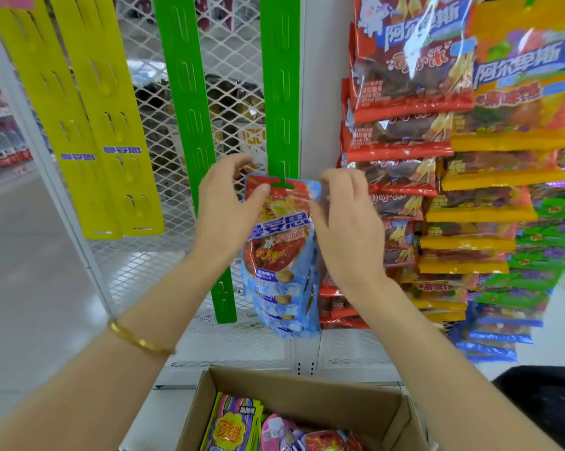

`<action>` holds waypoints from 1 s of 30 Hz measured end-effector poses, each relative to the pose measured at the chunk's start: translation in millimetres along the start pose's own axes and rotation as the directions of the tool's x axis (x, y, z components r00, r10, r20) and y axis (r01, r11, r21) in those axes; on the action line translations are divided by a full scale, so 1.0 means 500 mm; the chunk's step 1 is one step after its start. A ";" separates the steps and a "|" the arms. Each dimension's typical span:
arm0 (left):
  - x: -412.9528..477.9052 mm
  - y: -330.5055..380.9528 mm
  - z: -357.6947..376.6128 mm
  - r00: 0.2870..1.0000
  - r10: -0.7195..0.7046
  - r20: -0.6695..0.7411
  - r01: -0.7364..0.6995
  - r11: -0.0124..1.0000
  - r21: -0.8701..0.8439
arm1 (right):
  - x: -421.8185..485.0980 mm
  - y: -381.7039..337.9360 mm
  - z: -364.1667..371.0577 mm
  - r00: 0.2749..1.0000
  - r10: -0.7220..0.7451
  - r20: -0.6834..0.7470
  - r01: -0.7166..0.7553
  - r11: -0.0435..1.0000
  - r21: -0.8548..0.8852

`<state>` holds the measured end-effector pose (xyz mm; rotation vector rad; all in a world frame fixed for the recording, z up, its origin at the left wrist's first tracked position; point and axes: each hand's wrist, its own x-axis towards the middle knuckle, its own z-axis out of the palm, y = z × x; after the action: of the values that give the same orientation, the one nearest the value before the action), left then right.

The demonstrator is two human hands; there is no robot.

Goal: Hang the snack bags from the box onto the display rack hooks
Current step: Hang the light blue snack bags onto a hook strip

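Risk, seating: the snack bag (277, 236) has its header at the hook tab (283, 184) of the green hanging strip (279, 92). If the hole is not fully over the tab, letting go would probably drop the bag toward the cardboard box (307, 395).
Risk, force: an uneven tug from either side could tear the header or bend the tab.
Risk, neighbours: matching bags lower on the strip (287, 317) could be knocked loose.
Left hand (222, 206): the thumb presses the front of the bag's top left corner and the fingers curl behind it, pinching.
Right hand (346, 219): the thumb and curled fingers pinch the top right corner.
Bag position: it hangs upright between both hands, against the strip and above the box.
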<state>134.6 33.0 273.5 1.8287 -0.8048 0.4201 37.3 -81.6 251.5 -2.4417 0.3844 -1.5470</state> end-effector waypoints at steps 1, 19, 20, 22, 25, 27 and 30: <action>-0.031 -0.011 -0.002 0.997 0.038 -0.068 -0.037 0.999 0.012 | -0.027 0.008 -0.013 0.998 -0.029 -0.063 0.027 0.999 -0.028; -0.399 -0.257 0.133 0.638 -0.216 0.739 0.064 0.971 0.228 | -0.752 0.327 0.105 -0.259 0.348 0.901 -0.238 0.881 -0.408; -0.400 -0.259 0.136 0.631 -0.231 0.740 0.083 0.969 0.232 | -0.765 0.322 0.104 -0.276 0.336 0.901 -0.193 0.899 -0.394; -0.403 -0.261 0.141 0.612 -0.260 0.747 0.117 0.964 0.240 | -0.788 0.309 0.107 -0.274 0.328 0.904 -0.116 0.922 -0.370; -0.411 -0.266 0.147 0.581 -0.298 0.758 0.149 0.954 0.262 | -0.792 0.295 0.116 -0.171 0.347 0.922 -0.040 0.933 -0.359; -0.414 -0.270 0.150 0.557 -0.335 0.760 0.179 0.942 0.284 | -0.781 0.293 0.115 -0.111 0.324 0.940 -0.062 0.941 -0.332; -0.421 -0.272 0.157 0.512 -0.400 0.760 0.265 0.915 0.303 | -0.758 0.296 0.108 -0.007 0.363 0.932 -0.121 0.925 -0.361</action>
<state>72.9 61.8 19.6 2.2681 -0.9919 -0.7276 -83.6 -90.5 -140.5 -2.6226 0.5749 0.6614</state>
